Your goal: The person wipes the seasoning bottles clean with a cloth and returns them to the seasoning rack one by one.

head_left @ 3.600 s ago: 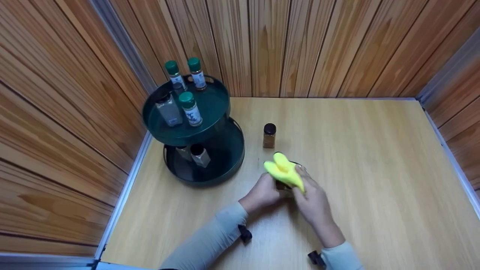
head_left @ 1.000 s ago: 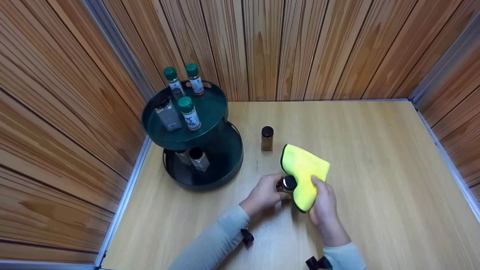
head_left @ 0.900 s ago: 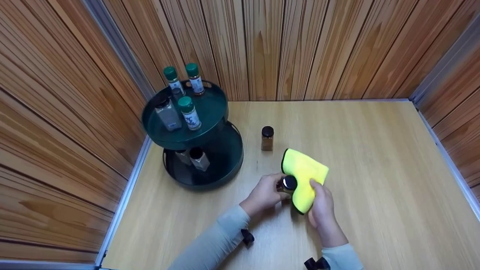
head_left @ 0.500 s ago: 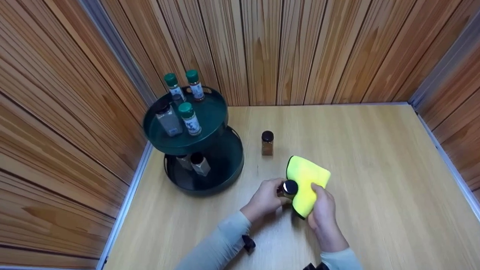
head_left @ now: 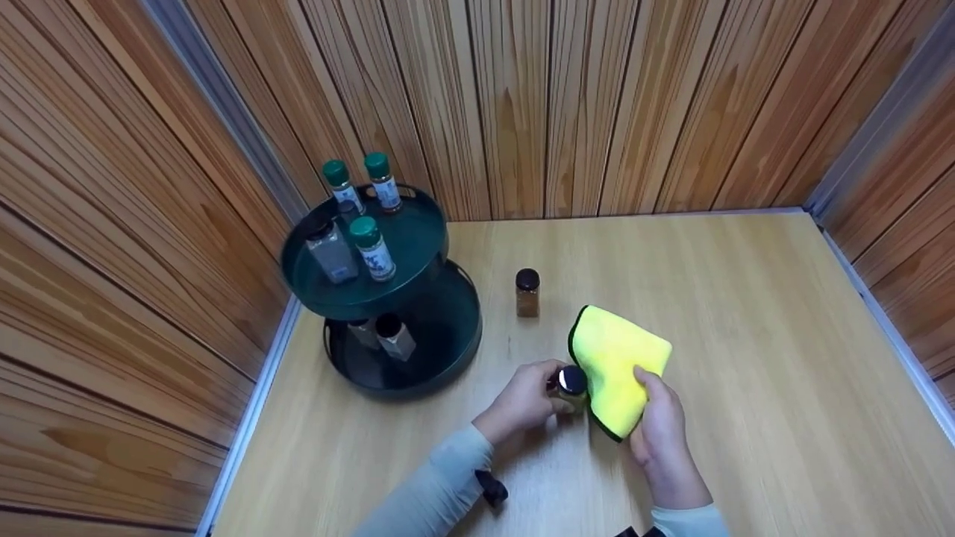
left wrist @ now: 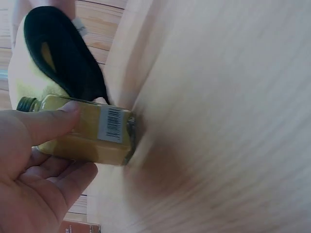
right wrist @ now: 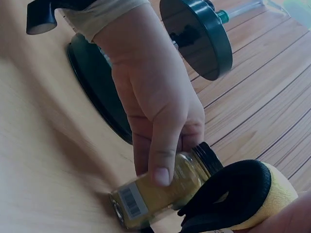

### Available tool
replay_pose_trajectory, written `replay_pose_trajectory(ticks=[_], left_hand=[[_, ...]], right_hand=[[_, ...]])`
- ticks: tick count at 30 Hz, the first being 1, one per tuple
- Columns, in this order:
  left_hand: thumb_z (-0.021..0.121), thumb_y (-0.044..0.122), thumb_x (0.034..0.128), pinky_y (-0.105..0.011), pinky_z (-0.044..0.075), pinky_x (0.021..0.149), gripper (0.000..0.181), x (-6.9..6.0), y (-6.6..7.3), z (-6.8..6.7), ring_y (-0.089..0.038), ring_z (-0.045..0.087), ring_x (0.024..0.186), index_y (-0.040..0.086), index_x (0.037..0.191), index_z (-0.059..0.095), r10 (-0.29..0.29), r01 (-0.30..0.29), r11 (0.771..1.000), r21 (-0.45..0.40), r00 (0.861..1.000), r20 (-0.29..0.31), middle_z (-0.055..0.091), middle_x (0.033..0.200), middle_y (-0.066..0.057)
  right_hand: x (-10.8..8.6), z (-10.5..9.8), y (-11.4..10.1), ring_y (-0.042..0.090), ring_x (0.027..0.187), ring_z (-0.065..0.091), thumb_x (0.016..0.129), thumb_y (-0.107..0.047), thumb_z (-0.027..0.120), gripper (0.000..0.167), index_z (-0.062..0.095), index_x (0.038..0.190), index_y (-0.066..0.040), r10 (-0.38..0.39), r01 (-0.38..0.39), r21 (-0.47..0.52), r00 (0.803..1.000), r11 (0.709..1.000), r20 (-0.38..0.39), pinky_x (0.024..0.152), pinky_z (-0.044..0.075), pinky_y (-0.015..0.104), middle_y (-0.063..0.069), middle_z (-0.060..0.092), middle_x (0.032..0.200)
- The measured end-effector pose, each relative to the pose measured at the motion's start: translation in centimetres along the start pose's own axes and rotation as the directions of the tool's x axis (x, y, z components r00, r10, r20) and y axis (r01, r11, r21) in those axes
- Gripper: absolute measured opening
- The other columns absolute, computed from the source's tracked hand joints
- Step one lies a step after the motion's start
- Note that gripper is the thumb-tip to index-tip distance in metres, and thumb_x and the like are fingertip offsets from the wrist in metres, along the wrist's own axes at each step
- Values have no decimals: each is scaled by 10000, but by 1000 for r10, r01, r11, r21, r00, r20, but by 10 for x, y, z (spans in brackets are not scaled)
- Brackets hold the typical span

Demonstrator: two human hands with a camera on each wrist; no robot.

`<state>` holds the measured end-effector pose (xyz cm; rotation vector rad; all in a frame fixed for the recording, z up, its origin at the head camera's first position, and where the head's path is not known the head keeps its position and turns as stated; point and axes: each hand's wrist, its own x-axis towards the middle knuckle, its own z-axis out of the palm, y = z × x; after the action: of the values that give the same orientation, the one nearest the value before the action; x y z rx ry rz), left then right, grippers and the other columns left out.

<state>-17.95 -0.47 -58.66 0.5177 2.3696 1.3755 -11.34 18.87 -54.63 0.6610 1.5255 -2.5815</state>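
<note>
My left hand (head_left: pixel 524 398) grips a glass jar (left wrist: pixel 92 130) of yellowish powder with a black cap; in the left wrist view thumb and fingers lie round its body and a barcode label shows near its base. My right hand (head_left: pixel 666 440) holds a folded yellow cloth (head_left: pixel 621 369) with dark edging, the thumb on its near face. Cloth and jar are side by side in the head view, the cloth's left edge at the cap. The right wrist view has the cloth's dark-edged fold beside the jar's cap (right wrist: pixel 208 158). Behind the left hand, a brown-filled jar (head_left: pixel 527 297) stands upright.
A dark green two-tier round rack (head_left: pixel 403 384) stands at the left. Its upper tray carries several jars, among them a green-capped jar (head_left: pixel 373 250); black-capped jars, one of them a grey jar (head_left: pixel 396 341), are on the lower tray. Wood-panelled walls (head_left: pixel 567 112) enclose the table.
Since the earliest frame the bunched cloth has come off the jar's top, spread wider and shifted right with my right hand. My left hand keeps its grip. The whole head view has shifted slightly.
</note>
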Motion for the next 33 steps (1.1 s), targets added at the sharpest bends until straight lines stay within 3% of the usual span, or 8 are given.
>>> replay_pose_trajectory(ticks=[4,8,11,15,19,23,27,33], left_hand=[[861,11,790,-275,487,1042,574,-2,3,1,-170,628,1210,112,1312,644,6,-5,998,55,1000,-13,688,1265,-20],[884,238,816,-318,435,1119,744,-10,8,8,-158,540,1321,124,1453,517,-39,50,991,125,995,-90,581,1418,-31],[868,517,774,-337,425,1131,900,-15,14,16,-152,504,1320,124,1475,462,-76,109,981,163,978,-194,515,1436,-36],[820,702,701,-323,478,1048,928,-16,23,26,-136,516,1174,130,1356,498,-117,179,968,175,941,-317,505,1282,-3],[855,643,704,-311,503,956,785,-13,28,31,-119,513,1049,140,1207,521,-157,218,967,131,918,-364,495,1133,29],[897,528,722,-308,506,929,686,-11,29,34,-117,527,1010,130,1147,535,-173,229,968,106,909,-379,499,1070,38],[921,456,720,-317,512,927,658,-11,29,35,-115,541,986,105,1140,555,-190,238,967,87,909,-372,510,1039,40],[934,375,715,-312,524,890,584,-11,30,28,-117,564,921,87,1087,588,-177,207,977,46,917,-358,554,1012,17]], right_hand=[[1,-3,-3,131,1082,620,1095,-320,425,420,365,1419,-59,-5,5,-22,1000,1000,-2,938,518,292,-19,614,1155],[3,-6,-4,133,1040,632,1097,-318,421,389,386,1383,-56,-13,13,-33,1000,999,-5,909,529,291,-18,625,1112],[4,-8,-6,142,1023,636,1098,-324,414,396,389,1379,-47,-25,24,-55,1000,998,-10,884,541,292,-6,619,1115],[7,-10,-8,142,1069,621,1098,-332,406,450,349,1438,-43,-41,41,-63,999,997,2,912,535,292,-1,591,1174],[10,-12,-8,134,1094,612,1099,-322,408,474,338,1462,-25,-60,60,-57,998,997,11,939,523,291,-11,594,1182],[12,-13,-6,132,1072,618,1099,-322,413,472,356,1453,-15,-63,62,-68,998,996,-1,927,524,291,-19,611,1149],[12,-14,-4,127,1056,623,1099,-340,417,471,377,1442,-20,-65,64,-84,998,994,-12,916,525,289,-25,622,1131],[12,-10,-3,137,973,641,1098,-316,423,423,435,1358,16,-93,92,-103,996,990,-4,860,538,290,-12,643,1041]])
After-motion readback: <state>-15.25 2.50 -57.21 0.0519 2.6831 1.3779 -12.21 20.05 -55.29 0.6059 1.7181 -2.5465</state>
